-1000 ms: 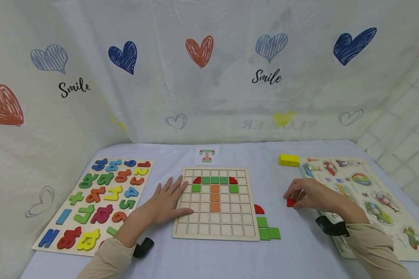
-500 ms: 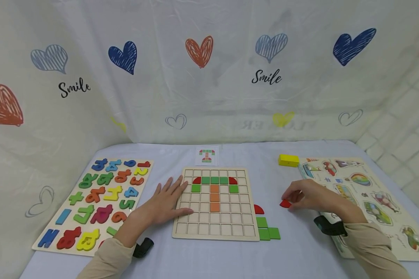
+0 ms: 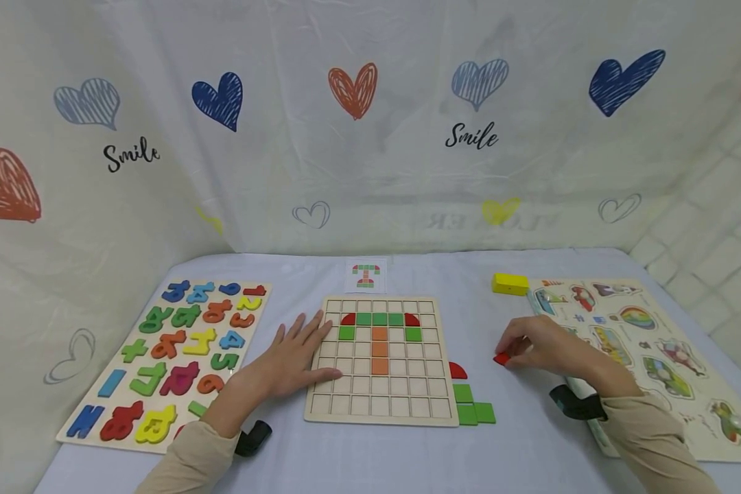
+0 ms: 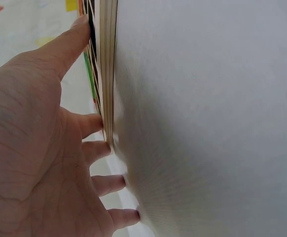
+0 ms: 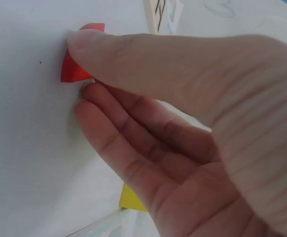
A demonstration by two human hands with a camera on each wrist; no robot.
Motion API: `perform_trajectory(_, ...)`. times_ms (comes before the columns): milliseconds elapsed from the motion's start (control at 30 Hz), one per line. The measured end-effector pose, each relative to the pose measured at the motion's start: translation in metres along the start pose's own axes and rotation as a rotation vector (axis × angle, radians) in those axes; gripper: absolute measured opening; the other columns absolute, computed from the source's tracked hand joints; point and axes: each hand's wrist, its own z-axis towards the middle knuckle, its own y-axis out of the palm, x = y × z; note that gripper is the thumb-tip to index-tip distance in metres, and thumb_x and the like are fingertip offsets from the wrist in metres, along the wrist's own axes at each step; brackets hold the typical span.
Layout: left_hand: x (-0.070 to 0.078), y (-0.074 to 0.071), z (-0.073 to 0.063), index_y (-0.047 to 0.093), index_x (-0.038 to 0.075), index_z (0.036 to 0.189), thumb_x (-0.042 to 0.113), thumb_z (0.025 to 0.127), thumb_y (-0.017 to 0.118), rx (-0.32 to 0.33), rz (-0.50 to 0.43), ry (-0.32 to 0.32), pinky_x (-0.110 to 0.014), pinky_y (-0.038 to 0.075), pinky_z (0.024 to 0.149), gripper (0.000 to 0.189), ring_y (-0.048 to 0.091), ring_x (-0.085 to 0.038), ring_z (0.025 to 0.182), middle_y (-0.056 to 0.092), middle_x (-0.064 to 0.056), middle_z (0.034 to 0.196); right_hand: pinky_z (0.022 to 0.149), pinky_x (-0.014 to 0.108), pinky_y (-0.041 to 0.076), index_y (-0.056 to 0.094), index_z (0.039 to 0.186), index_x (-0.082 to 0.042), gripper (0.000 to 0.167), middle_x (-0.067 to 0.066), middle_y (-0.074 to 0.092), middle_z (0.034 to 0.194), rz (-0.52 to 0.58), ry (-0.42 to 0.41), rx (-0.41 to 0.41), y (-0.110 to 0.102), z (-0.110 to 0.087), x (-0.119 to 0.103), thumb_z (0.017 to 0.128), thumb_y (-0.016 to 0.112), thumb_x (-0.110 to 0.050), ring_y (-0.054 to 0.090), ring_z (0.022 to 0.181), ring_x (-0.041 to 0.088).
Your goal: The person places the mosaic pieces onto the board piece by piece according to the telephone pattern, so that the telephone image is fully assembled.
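My left hand (image 3: pixel 293 360) rests with spread fingers on the left edge of a wooden grid board (image 3: pixel 383 422); in the left wrist view the thumb (image 4: pixel 77 37) lies over the board's side and other fingertips reach the cloth. Red, green and orange tiles (image 3: pixel 379 350) form a T-like figure in the board's cells. To the board's right, my right hand (image 3: pixel 546 350) pinches a small red quarter-circle tile (image 5: pixel 77 69) close over the white cloth, its thumb covering part of the tile. Between board and right hand lie another red rounded tile (image 3: pixel 458 371) and several green square tiles (image 3: pixel 463 393).
A picture card (image 3: pixel 366 276) with a matching T-like figure lies behind the board. On the left is a number puzzle board (image 3: pixel 120 367). At the right lie a picture puzzle board (image 3: pixel 661 405) and a yellow block (image 3: pixel 510 283).
My right hand has slid slightly left toward the board with the red tile, which has turned between its fingers. The left hand and the board have stayed put.
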Motion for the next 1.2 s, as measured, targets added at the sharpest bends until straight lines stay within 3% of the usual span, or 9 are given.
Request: perform_trajectory(1200, -0.0006, 0.0017, 0.0014, 0.023, 0.011, 0.168, 0.071, 0.097, 0.057, 0.003, 0.001, 0.000, -0.068, 0.005, 0.124, 0.099, 0.002, -0.042, 0.160, 0.009, -0.013, 0.176, 0.067, 0.023, 0.057, 0.079, 0.092, -0.010, 0.020, -0.005, 0.073, 0.090, 0.014, 0.040, 0.031, -0.0003, -0.0045, -0.0025, 0.077, 0.091, -0.002, 0.063, 0.075, 0.007)
